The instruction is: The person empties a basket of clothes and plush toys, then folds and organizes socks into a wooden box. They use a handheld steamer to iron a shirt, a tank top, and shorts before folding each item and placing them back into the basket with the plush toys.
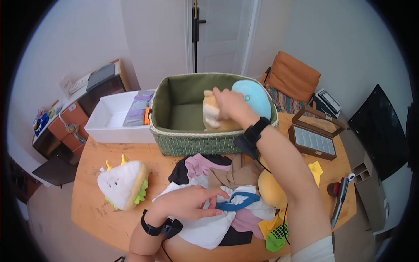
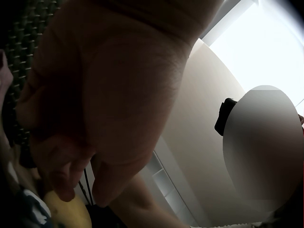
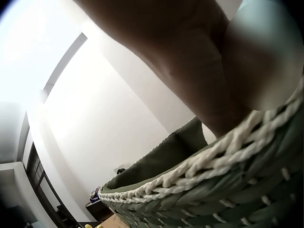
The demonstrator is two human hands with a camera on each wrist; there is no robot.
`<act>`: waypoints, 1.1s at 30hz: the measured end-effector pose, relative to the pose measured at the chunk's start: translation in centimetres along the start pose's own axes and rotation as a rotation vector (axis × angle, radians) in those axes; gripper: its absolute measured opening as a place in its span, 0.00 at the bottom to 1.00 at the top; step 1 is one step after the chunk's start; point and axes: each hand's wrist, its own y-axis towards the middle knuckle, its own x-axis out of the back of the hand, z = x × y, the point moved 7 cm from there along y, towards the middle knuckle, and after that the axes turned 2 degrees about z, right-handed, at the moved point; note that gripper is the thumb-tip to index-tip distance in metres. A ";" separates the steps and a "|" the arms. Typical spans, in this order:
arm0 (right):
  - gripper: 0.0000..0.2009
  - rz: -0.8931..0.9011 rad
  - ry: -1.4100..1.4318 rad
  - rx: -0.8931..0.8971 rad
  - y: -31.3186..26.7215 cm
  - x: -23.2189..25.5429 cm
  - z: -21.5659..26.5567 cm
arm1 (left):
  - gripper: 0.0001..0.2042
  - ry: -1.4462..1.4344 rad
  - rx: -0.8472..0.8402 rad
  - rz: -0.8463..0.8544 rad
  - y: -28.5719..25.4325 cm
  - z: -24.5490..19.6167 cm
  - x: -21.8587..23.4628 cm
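Note:
In the head view my right hand (image 1: 232, 105) grips a tan and cream plush toy (image 1: 211, 110) inside the green woven basket (image 1: 200, 143), beside a light blue round plush (image 1: 257, 99). My left hand (image 1: 187, 203) is over the clothes pile, fingers loosely extended above a white garment (image 1: 205, 229) and a blue-trimmed piece (image 1: 240, 201); whether it touches them is unclear. The left wrist view shows the left hand (image 2: 109, 95) large and dark. In the right wrist view the right hand (image 3: 209, 90) reaches over the basket rim (image 3: 190, 173), its fingertips hidden.
A white bin (image 1: 109, 115) with folded items stands left of the basket. A sandwich-shaped plush (image 1: 124, 184) lies at the table's left. On the right are an open wooden box (image 1: 312, 140), a yellow plush (image 1: 271, 188) and a dark handheld device (image 1: 340, 203).

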 end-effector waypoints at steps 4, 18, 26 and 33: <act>0.43 -0.271 0.258 -0.185 -0.4 3.8 -2.5 | 0.21 0.009 -0.011 -0.014 -0.1 -0.7 0.6; 0.48 0.193 -0.101 -0.183 -2.1 1.0 -1.0 | 0.19 -0.021 0.025 -0.066 -0.8 -0.1 1.1; 0.31 -0.337 0.265 0.162 -11.0 6.6 3.4 | 0.19 0.001 0.022 0.028 -0.7 1.3 0.4; 0.30 0.048 0.359 -0.101 -26.0 2.1 -3.7 | 0.19 0.030 0.095 0.026 -2.2 0.5 1.3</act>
